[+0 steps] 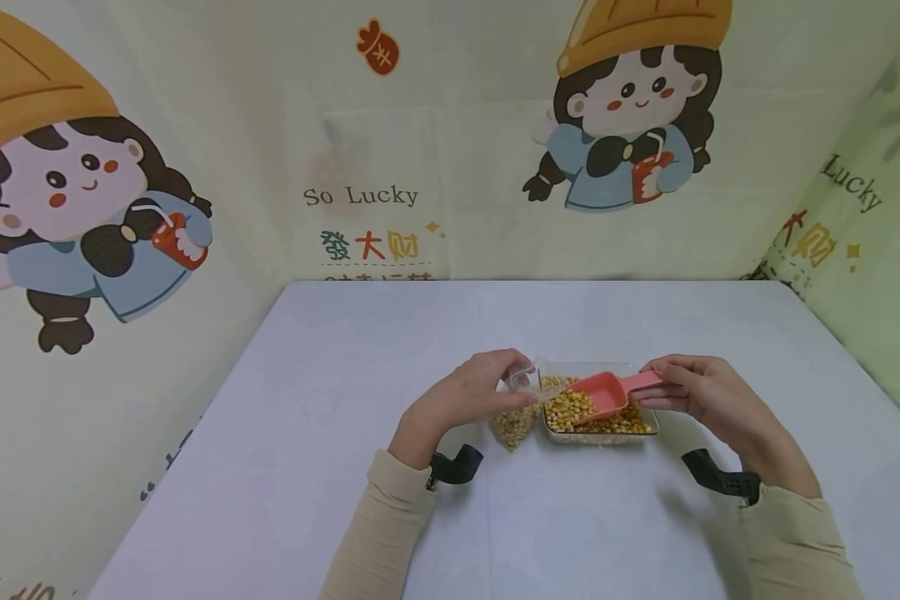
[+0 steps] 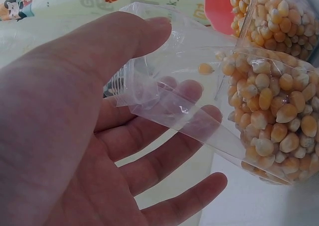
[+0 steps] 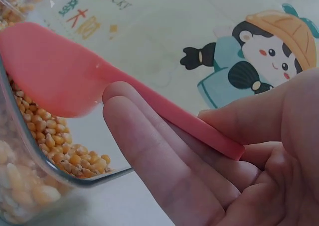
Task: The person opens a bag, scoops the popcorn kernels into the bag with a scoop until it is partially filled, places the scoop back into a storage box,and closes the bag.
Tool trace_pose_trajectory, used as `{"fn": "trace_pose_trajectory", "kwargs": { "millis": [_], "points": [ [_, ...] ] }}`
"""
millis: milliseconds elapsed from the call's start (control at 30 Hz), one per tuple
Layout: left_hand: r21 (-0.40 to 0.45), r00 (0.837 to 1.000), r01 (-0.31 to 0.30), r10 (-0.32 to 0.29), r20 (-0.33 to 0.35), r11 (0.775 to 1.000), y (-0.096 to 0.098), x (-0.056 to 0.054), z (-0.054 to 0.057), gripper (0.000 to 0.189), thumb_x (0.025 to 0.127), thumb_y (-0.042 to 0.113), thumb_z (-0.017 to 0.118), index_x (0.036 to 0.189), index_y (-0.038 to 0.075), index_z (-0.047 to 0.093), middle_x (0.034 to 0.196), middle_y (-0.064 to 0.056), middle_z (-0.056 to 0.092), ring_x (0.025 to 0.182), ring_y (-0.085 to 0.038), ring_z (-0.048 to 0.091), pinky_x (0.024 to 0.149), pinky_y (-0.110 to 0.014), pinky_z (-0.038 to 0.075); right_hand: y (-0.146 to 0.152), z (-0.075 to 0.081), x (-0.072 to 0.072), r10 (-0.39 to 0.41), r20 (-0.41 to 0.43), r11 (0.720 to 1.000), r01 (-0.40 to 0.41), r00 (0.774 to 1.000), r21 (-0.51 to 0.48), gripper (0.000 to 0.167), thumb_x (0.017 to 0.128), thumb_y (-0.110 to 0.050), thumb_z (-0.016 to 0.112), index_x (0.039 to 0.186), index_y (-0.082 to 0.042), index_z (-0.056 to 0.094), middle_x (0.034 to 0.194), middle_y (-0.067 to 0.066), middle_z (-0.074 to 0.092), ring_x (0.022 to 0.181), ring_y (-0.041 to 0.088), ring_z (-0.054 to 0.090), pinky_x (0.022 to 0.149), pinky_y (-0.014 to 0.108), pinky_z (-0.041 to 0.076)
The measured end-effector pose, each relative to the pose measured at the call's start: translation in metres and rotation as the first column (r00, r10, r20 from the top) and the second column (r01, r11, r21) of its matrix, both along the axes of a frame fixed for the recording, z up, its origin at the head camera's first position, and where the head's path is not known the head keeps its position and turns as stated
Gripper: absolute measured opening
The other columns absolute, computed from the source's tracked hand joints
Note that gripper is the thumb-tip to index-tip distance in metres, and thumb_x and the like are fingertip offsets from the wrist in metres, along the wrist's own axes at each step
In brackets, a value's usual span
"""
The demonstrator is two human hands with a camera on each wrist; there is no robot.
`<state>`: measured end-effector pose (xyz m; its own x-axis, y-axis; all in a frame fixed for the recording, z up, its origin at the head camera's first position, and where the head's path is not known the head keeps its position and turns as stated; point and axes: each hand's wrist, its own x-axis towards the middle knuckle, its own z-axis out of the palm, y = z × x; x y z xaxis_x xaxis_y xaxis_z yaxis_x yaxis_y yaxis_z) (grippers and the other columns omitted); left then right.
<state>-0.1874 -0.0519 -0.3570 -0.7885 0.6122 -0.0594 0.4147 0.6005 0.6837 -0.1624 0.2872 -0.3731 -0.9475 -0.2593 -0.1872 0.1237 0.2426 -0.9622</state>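
My left hand [image 1: 468,387] pinches the rim of a clear plastic bag [image 2: 194,61] between thumb and fingers. The bag's lower part is filled with yellow corn kernels [image 2: 279,111], and one kernel lies apart higher up inside. In my right hand [image 1: 708,396] is the handle of a pink scoop [image 1: 603,393], gripped by thumb and fingers. The scoop slants over a rectangular glass container [image 1: 603,440] of corn, its lip toward the bag's mouth. How many kernels lie in the scoop, I cannot tell.
A white table [image 1: 345,467] extends on all sides of the container and bag. Printed cloth [image 1: 480,167] with cartoon figures hangs behind it and along both sides. Black wrist mounts [image 1: 457,465] project from both sleeves near the table.
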Motion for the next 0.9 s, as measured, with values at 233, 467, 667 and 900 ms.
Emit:
{"fn": "trace_pose_trajectory", "kwargs": {
  "millis": [233, 467, 667, 900],
  "points": [
    [-0.011, 1.000, 0.008, -0.008, -0.022, 1.000, 0.000, 0.000, 0.001, 0.045, 0.093, 0.036, 0.068, 0.130, 0.012, 0.056, 0.116, 0.001, 0.063, 0.107, -0.012, 0.058, 0.091, -0.029, 0.051, 0.005, 0.000, 0.000, -0.003, 0.000, 0.997, 0.003, 1.000, -0.075, 0.051, 0.107, -0.026, 0.044, 0.133, 0.018, 0.041, 0.103, -0.004, 0.073, 0.094, 0.014, 0.073, 0.083, 0.031, 0.058],
    [-0.016, 1.000, 0.010, -0.010, -0.018, 1.000, 0.000, 0.002, 0.001, 0.046, 0.093, 0.036, 0.068, 0.131, 0.012, 0.056, 0.117, 0.000, 0.063, 0.108, -0.012, 0.058, 0.092, -0.029, 0.051, 0.012, 0.000, 0.003, -0.016, 0.025, 0.986, 0.020, 1.000, -0.168, 0.023, 0.105, -0.025, 0.047, 0.114, -0.010, 0.062, 0.102, -0.002, 0.074, 0.094, 0.015, 0.074, 0.082, 0.032, 0.058],
    [-0.013, 1.000, 0.005, -0.005, -0.010, 1.000, 0.001, 0.003, 0.003, 0.046, 0.093, 0.036, 0.069, 0.130, 0.012, 0.056, 0.117, 0.000, 0.063, 0.109, -0.012, 0.058, 0.092, -0.029, 0.051, 0.016, 0.003, 0.004, -0.018, 0.026, 0.970, 0.024, 0.999, -0.243, 0.021, 0.105, -0.024, 0.048, 0.112, -0.014, 0.065, 0.103, 0.000, 0.075, 0.094, 0.017, 0.074, 0.082, 0.031, 0.058],
    [-0.001, 1.000, 0.006, -0.006, 0.007, 1.000, 0.001, 0.004, 0.005, 0.048, 0.092, 0.037, 0.069, 0.131, 0.012, 0.056, 0.118, 0.001, 0.063, 0.108, -0.012, 0.058, 0.091, -0.028, 0.051, 0.014, 0.012, 0.009, -0.046, -0.016, 0.923, 0.036, 0.999, -0.383, 0.022, 0.104, -0.019, 0.050, 0.110, -0.010, 0.069, 0.102, 0.004, 0.076, 0.092, 0.019, 0.075, 0.082, 0.033, 0.058]
  ]
}}
